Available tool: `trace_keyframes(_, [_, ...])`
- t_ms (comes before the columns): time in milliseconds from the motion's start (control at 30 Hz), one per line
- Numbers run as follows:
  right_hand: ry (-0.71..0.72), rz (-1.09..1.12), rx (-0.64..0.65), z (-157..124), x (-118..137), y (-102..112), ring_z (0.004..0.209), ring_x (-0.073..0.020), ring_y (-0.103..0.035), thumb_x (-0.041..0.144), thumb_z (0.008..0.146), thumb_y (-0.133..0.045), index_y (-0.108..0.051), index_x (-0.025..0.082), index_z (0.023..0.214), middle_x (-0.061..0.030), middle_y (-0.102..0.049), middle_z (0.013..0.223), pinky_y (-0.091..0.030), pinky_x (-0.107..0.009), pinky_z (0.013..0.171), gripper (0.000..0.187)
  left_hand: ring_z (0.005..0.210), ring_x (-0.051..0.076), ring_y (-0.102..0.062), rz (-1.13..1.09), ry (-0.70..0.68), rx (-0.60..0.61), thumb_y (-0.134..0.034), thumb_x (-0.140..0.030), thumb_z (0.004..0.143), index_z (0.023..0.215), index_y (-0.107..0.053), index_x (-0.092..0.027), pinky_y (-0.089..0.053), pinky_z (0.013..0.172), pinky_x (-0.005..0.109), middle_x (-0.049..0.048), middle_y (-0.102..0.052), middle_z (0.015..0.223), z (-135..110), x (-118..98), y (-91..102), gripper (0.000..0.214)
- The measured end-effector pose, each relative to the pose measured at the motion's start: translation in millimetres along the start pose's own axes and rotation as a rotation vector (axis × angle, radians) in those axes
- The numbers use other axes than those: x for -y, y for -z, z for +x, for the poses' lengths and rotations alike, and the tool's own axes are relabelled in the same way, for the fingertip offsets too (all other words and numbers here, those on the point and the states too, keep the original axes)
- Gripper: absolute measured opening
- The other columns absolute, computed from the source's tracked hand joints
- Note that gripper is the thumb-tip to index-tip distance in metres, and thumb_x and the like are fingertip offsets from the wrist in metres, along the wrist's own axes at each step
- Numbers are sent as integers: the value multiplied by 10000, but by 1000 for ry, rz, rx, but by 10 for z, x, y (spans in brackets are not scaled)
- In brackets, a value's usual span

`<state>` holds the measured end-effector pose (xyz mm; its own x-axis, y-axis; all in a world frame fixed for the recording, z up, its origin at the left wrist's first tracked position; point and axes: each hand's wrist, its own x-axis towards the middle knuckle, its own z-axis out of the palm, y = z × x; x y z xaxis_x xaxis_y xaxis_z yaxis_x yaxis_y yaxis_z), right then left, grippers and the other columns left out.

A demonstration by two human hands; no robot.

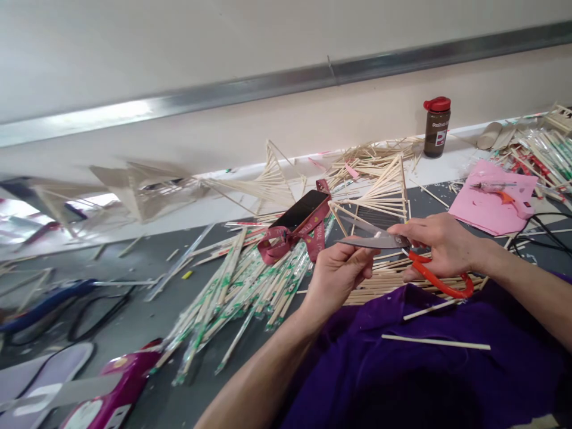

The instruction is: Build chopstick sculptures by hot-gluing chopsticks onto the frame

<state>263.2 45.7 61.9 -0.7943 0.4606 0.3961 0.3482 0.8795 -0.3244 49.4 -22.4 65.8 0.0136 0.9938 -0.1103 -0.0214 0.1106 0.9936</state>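
Note:
A pair of scissors (384, 241) with orange-red handles is in my right hand (442, 241), whose fingers grip it around the pivot. Its two blades are spread and point left. My left hand (342, 268) is closed in a pinch right by the lower blade. A small whitish bit shows near those fingertips, too small to name. Under both hands lies a layer of bare wooden chopsticks (379, 280). Two loose sticks, one of them a pale stick (435, 342), rest on the purple cloth (402, 381) over my lap. Behind the scissors stands a twisted stick structure (379, 193).
Wrapped chopsticks (250, 280) spread left of my hands, with a phone (300, 211) and red lanyard (319, 232) on top. At right, a glue gun (504, 196) lies on pink paper (473, 208). A red-lidded bottle (437, 128) stands by the wall.

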Motion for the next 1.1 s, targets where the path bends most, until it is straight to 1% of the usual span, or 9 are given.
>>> trace_keyframes(133, [9, 35, 1, -3, -1, 25, 728, -155, -629, 642, 772, -625, -565, 177, 1229, -67, -714, 1001, -405, -262, 638, 655, 324, 27, -267, -57, 50, 72, -774, -567, 635, 683, -633, -126, -134, 342, 179, -42, -468, 412, -6, -27, 25, 466])
trace_keyframes(300, [32, 101, 41, -5, -5, 80, 722, -144, -619, 632, 767, -643, -563, 185, 1235, -60, -704, 974, -412, -254, 642, 652, 280, 6, -174, -202, 167, 233, -797, -575, 602, 635, -591, -132, -87, 324, 170, -72, -393, 361, -14, -69, 41, 490])
trace_keyframes(367, [30, 115, 46, 0, 5, 92, 714, -136, -609, 625, 763, -652, -573, 186, 1219, -54, -701, 960, -407, -246, 637, 638, 281, 4, -160, -206, 199, 253, -789, -592, 599, 629, -586, -134, -94, 326, 172, -76, -384, 362, -11, -80, 40, 502])
trace_keyframes(467, [-38, 86, 4, 18, 57, 64, 678, -133, -588, 606, 749, -670, -603, 179, 1164, -42, -697, 905, -391, -242, 609, 599, 316, 23, -246, -73, 95, 121, -754, -560, 656, 668, -613, -133, -156, 341, 179, -41, -480, 424, -2, -82, 36, 450])
trace_keyframes(600, [-214, 70, -63, 43, 188, -38, 614, -124, -548, 566, 747, -674, -627, 180, 1095, -22, -681, 816, -374, -237, 571, 522, 499, 74, -482, 259, -240, -186, -723, -323, 731, 733, -644, -164, -372, 488, 188, -9, -621, 608, -6, -87, 34, 177])
trace_keyframes(667, [-249, 76, -87, 46, 251, -77, 623, -125, -542, 543, 757, -663, -629, 183, 1079, -28, -685, 828, -384, -238, 582, 484, 544, 87, -511, 367, -343, -249, -681, -265, 762, 713, -643, -176, -403, 546, 196, -16, -609, 608, -19, -94, 45, 108])
trace_keyframes(767, [-238, 73, -100, 42, 299, -85, 620, -122, -532, 523, 760, -658, -630, 171, 1072, -39, -688, 842, -394, -240, 590, 471, 513, 86, -472, 415, -382, -233, -645, -271, 796, 682, -644, -177, -378, 524, 202, -25, -562, 557, -32, -99, 77, 148])
trace_keyframes(933, [-144, 71, -92, 27, 237, -17, 573, -108, -513, 534, 756, -672, -622, 160, 1120, -13, -658, 764, -370, -226, 548, 524, 436, 62, -369, 202, -224, -99, -698, -424, 764, 644, -623, -157, -272, 421, 193, -34, -488, 484, -19, -86, 114, 302])
trace_keyframes(1100, [-5, 94, -115, 16, 130, 24, 533, -89, -474, 560, 784, -647, -607, 149, 1140, 1, -637, 738, -349, -219, 528, 545, 355, 32, -292, -37, 14, 3, -803, -546, 613, 693, -645, -130, -155, 353, 164, -51, -453, 428, -18, -115, 101, 453])
